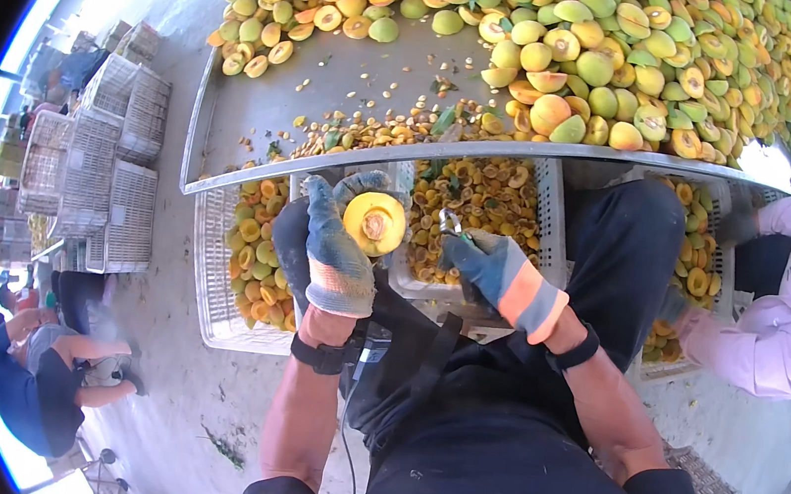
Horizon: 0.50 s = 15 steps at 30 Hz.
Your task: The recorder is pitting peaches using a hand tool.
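Observation:
My left hand [335,258], in a blue-and-orange coated work glove, holds a halved yellow peach [374,223]. Its cut face is turned up, and the brown pit still sits in the middle. In my gloved right hand [500,274] is a small pitting tool whose looped metal tip [450,221] points up and left, apart from the fruit. The fist hides most of its handle. Between my knees, beneath both hands, a white plastic crate [553,219] contains pits and fruit scraps [479,206]. Left of my leg, another white crate [205,282] is filled with halved peaches [260,252].
A metal table with a raised rim [377,155] crosses in front of me, heaped with halved peaches [615,58] and scattered pits. At right sits a co-worker in a pink top [782,328], beside another fruit crate [675,370]. Stacked crates [130,212] and another person [41,380] are at left.

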Tool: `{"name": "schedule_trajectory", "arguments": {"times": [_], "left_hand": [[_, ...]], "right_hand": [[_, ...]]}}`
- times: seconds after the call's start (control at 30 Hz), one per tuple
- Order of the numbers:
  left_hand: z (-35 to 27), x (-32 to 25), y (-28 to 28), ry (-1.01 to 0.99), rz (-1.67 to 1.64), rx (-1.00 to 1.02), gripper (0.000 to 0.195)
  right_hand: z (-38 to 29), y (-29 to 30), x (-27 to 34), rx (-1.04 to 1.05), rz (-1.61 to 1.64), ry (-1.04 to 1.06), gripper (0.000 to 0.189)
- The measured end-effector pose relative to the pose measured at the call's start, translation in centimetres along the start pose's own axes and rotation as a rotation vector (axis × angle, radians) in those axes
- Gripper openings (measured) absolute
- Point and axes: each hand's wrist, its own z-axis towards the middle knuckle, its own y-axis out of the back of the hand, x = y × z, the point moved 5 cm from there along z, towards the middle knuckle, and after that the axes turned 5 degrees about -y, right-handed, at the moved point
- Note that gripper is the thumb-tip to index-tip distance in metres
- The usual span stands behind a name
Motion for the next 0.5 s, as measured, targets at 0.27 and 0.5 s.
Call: {"name": "schedule_trajectory", "arguments": {"times": [0.27,0.5], "left_hand": [[1.3,2.2,2.0,-0.003,0.195,-0.137,0.066],[2.7,-1.0,6.9,-0.123,0.255,-0.169,0.040]], "right_hand": [[1.2,-1.6,2.6,-0.195,-1.249,-0.027,0.034],[0.3,2.8,-0.4,-0.177,-1.296,0.109,0.025]]}}
